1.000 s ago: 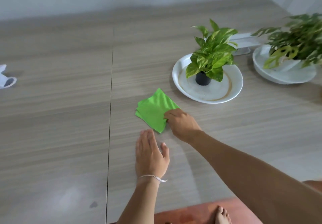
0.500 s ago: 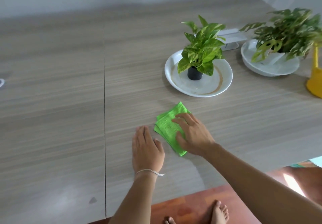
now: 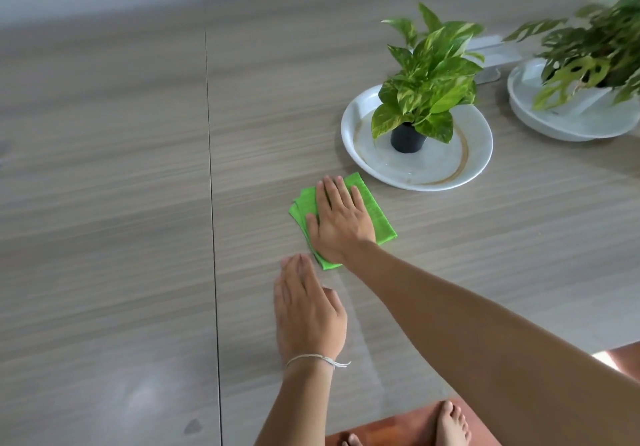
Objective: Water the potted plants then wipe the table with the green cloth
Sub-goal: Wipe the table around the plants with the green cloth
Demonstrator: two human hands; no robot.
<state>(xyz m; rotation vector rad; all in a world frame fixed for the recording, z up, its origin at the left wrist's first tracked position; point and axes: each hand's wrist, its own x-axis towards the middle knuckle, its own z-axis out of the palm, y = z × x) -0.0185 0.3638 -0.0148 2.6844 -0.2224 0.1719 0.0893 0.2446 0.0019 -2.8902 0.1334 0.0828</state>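
**Green cloth under a flat palm, wiping stage under way**

Green and folded into a thick pad, the cloth [image 3: 372, 208] lies on the grey wood-grain table [image 3: 104, 203], just off the 7 o'clock edge of the nearer white dish [image 3: 479, 154]. The right hand [image 3: 337, 222] is spread flat on top of it, fingers pointing toward 12 o'clock, palm pressing down; there is no pinch or closed grip here, only an open hand bearing on the fabric. That suits wiping: a flat palm spreads the pressure over the whole pad and keeps the folds from bunching as it slides.

The left hand [image 3: 308, 310] lies open on the bare table at about 7 o'clock from the cloth, fingertips very near its near corner, whether touching I cannot tell, holding nothing. It looks to be a brace, taking body weight while the other arm reaches out.

The small black pot with the yellow-green plant [image 3: 427, 88] stands in the nearer dish, which shows a brown ring and what seems a film of water, so the watering appears done. The second plant [image 3: 595, 61], dark-leaved, sits in its own white dish [image 3: 568, 126] at 2 o'clock, well apart from the cloth. The dishes seem there to catch run-off.

A faint damp sheen runs from the cloth toward 5 o'clock. Much of the table, especially left of the seam [image 3: 211, 203], still looks unwiped. The nearer dish rim is close enough to be nudged on a forward stroke.
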